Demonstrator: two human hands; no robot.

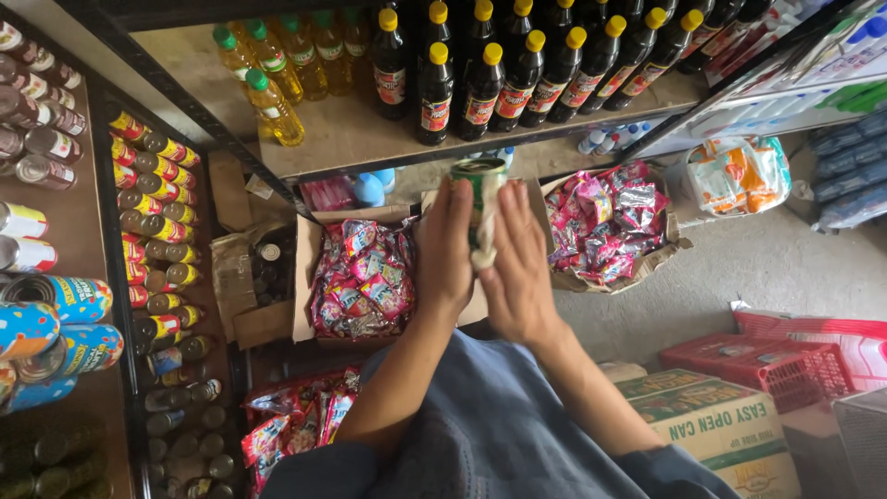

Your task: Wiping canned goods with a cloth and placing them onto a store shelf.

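Above and beyond the grip, the shelf [351, 139] carries dark bottles [499, 79] and yellow oil bottles [273, 88] close to its front edge. A raised elbow or a can swung upward could likely knock one off.

Directly below the grip, an open box of snack packets [362, 277] sits on the floor. A dropped can would probably land there and crush packets.

The can [479, 199] is clamped between both palms: left hand [445, 249] and right hand [517, 268], fingers flat, not wrapped. A pale cloth or wrapper [487, 236] lies between palm and can. This layer may reduce friction and allow slip.
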